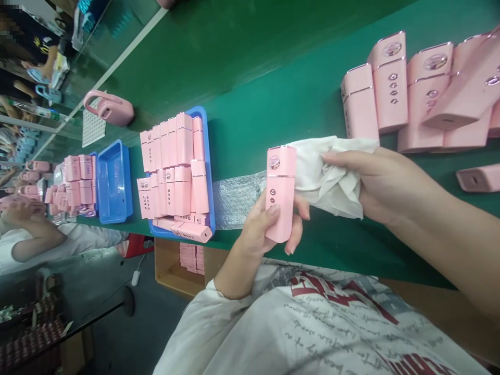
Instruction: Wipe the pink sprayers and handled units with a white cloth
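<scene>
My left hand point(260, 226) is wrapped round a pink box-shaped device point(282, 195), held upright with its oval badge and small round buttons showing. My right hand point(375, 179) grips a crumpled white cloth point(330, 179), whose left edge meets the device's upper right side. Beneath and left of my left hand, bubble wrap point(234, 203) lies on the green table point(250, 120). Several like devices point(392, 83) stand or lean together at the right, and one lies flat point(480, 178) nearer the front edge.
Left of my hands, a blue tray point(211, 177) holds rows of pink devices. Farther left are an empty blue tray point(114, 182), more devices and a pink handled item point(113, 110). A cardboard box point(167, 263) stands below the table edge. A co-worker's arm point(35, 237) is at far left.
</scene>
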The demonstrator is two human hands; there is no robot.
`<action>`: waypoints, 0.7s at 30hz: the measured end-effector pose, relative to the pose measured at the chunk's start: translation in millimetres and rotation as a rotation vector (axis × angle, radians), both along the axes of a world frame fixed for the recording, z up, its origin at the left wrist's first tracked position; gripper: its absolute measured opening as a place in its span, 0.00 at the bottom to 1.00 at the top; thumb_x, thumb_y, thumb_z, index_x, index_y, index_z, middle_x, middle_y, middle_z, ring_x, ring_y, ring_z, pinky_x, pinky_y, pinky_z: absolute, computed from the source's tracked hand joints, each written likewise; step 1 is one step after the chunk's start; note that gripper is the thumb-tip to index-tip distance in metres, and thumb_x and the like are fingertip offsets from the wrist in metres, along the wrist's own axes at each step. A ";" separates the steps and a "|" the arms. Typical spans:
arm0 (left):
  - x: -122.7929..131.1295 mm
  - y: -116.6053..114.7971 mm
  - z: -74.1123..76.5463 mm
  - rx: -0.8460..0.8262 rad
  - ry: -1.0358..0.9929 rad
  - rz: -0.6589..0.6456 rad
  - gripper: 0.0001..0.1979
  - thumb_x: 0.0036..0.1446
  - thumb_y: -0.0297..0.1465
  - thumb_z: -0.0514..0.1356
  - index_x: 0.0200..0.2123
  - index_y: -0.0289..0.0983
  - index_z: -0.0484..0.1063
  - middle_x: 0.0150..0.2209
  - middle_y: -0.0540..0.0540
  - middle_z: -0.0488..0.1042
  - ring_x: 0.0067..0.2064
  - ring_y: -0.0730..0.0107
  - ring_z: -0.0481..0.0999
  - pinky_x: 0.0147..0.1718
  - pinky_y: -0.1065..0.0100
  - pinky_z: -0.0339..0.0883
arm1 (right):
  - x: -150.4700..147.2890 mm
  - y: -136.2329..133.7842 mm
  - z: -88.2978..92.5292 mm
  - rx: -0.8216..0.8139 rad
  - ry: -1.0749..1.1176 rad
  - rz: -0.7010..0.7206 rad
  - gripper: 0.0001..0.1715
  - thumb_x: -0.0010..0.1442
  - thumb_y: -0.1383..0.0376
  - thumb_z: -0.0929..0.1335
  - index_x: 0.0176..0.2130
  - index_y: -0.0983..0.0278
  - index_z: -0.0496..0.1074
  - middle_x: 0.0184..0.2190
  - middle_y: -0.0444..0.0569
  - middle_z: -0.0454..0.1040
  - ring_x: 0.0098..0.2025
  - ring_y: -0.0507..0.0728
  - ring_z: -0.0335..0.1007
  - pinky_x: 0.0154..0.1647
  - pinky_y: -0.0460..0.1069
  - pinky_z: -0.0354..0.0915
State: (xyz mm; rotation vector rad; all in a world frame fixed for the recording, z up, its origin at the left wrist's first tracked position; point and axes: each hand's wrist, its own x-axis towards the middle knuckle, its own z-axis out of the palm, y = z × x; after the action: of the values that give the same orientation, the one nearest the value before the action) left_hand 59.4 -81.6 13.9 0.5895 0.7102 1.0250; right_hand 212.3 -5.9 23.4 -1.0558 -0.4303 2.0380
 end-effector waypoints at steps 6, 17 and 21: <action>-1.0 2.5 -0.3 -0.128 -0.015 0.011 0.24 0.53 0.48 0.60 0.47 0.38 0.69 0.29 0.50 0.66 0.20 0.75 0.69 0.12 0.73 0.64 | -0.6 -2.2 2.1 0.013 0.006 0.053 0.06 0.55 0.72 0.66 0.33 0.70 0.74 0.30 0.50 0.78 0.40 0.59 0.76 0.39 0.53 0.74; -1.4 1.4 -2.8 -0.235 0.055 0.151 0.19 0.48 0.44 0.66 0.34 0.33 0.71 0.27 0.49 0.73 0.24 0.75 0.73 0.22 0.75 0.68 | 0.8 -30.5 -19.9 1.658 -0.683 0.128 0.19 0.65 0.71 0.60 0.54 0.68 0.67 0.56 0.52 0.69 0.63 0.56 0.59 0.64 0.55 0.59; 0.8 4.5 -0.2 -0.314 0.088 0.206 0.22 0.57 0.49 0.56 0.29 0.34 0.69 0.20 0.50 0.69 0.18 0.78 0.67 0.15 0.76 0.60 | 1.7 -21.8 -27.3 1.807 -0.705 0.180 0.19 0.66 0.71 0.58 0.54 0.69 0.66 0.55 0.52 0.70 0.62 0.54 0.59 0.65 0.53 0.58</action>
State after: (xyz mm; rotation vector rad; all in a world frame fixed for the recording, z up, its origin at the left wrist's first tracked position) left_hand 60.2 -77.1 13.7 0.2934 1.0034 1.0544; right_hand 214.0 -27.7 -3.9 -0.3998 -2.1493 0.5655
